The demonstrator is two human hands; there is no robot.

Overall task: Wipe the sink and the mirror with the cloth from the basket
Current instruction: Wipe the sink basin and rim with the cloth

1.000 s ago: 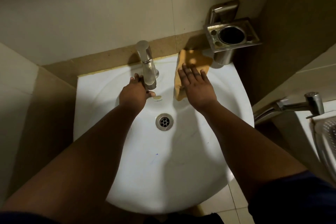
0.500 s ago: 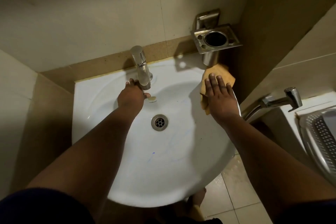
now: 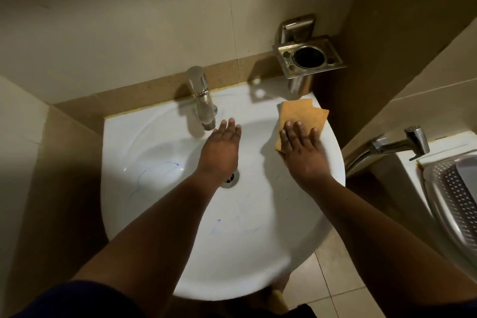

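Note:
The white round sink (image 3: 160,214) fills the middle of the view, with faint blue marks in the bowl. An orange cloth (image 3: 300,113) lies flat on the sink's back right rim. My right hand (image 3: 302,148) presses down on the cloth with fingers spread. My left hand (image 3: 220,148) hovers flat over the bowl, just right of the steel tap (image 3: 202,97), fingers straight and holding nothing. It partly covers the drain (image 3: 231,178). No mirror is in view.
A steel tumbler holder (image 3: 309,55) is fixed to the wall above the sink's right corner. At the right, a second tap (image 3: 402,141) and a perforated metal basket (image 3: 454,201) sit on a white ledge. Tiled walls close in on the left and behind.
My left hand has let go of the tap and moved right, over the bowl. My right hand with the cloth stays on the right rim, the cloth now a little farther back.

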